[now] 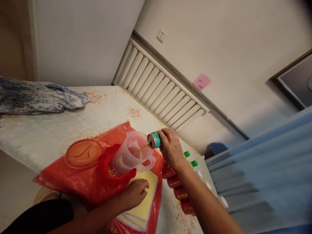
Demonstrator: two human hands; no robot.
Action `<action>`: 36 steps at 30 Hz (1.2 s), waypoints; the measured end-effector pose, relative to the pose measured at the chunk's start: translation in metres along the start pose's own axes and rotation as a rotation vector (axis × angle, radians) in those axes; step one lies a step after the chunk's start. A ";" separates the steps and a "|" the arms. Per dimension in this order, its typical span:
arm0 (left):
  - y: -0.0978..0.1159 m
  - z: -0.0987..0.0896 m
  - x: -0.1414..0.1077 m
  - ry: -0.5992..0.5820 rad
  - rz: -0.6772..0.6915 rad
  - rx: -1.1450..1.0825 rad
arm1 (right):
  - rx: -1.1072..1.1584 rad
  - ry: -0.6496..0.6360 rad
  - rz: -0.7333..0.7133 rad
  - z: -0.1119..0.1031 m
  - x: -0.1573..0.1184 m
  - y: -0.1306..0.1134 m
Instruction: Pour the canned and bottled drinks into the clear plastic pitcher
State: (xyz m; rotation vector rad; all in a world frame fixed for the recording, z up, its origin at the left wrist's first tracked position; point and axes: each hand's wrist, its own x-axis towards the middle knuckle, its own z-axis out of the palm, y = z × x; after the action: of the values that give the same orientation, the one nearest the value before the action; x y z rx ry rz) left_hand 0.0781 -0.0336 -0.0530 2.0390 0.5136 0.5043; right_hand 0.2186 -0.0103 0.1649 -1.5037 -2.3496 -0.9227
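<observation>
My right hand [172, 146] is wrapped round a small green can [155, 139], tilted over a clear plastic pitcher [125, 156]. A thin yellowish-brown stream runs from the can's opening into the pitcher's mouth. The pitcher stands on red plastic [70, 178], its handle toward the right. Below the pitcher, my left hand [137, 194] rests over yellow sheets [148, 195] with its fingers curled; what they hold, if anything, is hidden. A round orange-looking lid [83, 152] lies left of the pitcher, on or under the red plastic.
Several red cans [181, 194] stand in a row right of the plastic, beside bottles with green caps [194, 163] and white caps [223, 202]. Patterned cloth [41, 97] lies at the table's far left. A radiator [158, 84] lines the wall; a blue curtain [263, 169] hangs right.
</observation>
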 end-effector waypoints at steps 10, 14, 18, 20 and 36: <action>0.001 0.000 -0.005 0.018 0.029 -0.003 | -0.080 0.020 -0.132 -0.024 0.017 -0.004; 0.004 -0.002 -0.007 0.037 0.040 -0.022 | -0.087 0.009 -0.173 -0.026 0.018 -0.005; 0.002 -0.001 -0.006 0.030 0.033 -0.017 | -0.087 0.001 -0.213 -0.027 0.019 -0.007; 0.001 0.001 -0.006 0.024 0.033 -0.012 | -0.091 0.002 -0.222 -0.028 0.021 -0.008; 0.000 0.002 -0.008 0.038 0.020 -0.039 | -0.093 -0.014 -0.268 -0.026 0.029 -0.013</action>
State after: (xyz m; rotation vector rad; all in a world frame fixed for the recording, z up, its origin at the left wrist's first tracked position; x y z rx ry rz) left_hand 0.0728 -0.0394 -0.0555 2.0021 0.5030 0.5616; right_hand 0.1902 -0.0084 0.1942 -1.2478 -2.5953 -1.0980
